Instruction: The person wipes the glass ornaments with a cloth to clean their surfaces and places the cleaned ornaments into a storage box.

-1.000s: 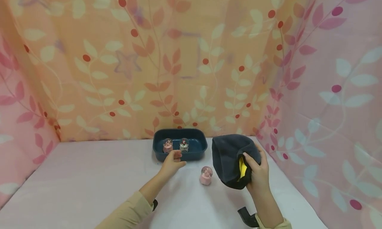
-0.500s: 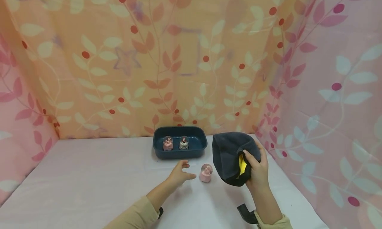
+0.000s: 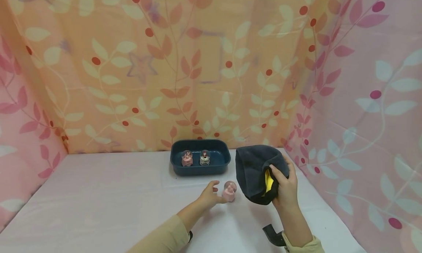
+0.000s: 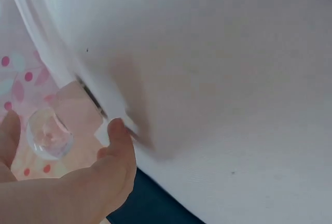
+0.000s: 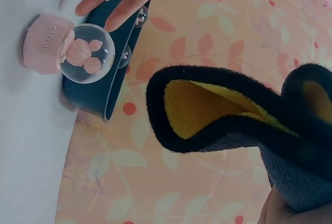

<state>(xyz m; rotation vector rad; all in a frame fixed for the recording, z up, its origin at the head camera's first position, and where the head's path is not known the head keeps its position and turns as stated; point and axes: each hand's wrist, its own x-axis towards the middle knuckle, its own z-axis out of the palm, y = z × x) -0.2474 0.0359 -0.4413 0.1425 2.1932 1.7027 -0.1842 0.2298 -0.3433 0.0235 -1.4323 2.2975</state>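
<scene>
A small snow globe (image 3: pixel 229 194) with a pink base stands upright on the white table. "CACTUS" shows on its base (image 5: pixel 44 45) in the right wrist view, with pink shapes inside the clear ball. My left hand (image 3: pixel 207 197) is just left of it, thumb at the base and fingers spread; they do not curl round it. The left wrist view has the globe (image 4: pixel 51 133) between thumb and fingers. My right hand (image 3: pixel 287 185) grips a folded dark grey cloth (image 3: pixel 252 172) above the table, right of the globe. Its yellow inner side (image 5: pixel 194 107) shows at the fold.
Behind the hands stands a dark blue rectangular tray (image 3: pixel 199 170) against the patterned curtain (image 3: pixel 132 81). Two snow globes sit in it, a pink one (image 3: pixel 187 159) and a white one (image 3: pixel 204 159). A black strap end (image 3: pixel 273 236) hangs by the right wrist.
My left hand has moved from the front of the tray rightward and nearer, to the side of the pink snow globe. The right hand keeps the cloth in about the same place.
</scene>
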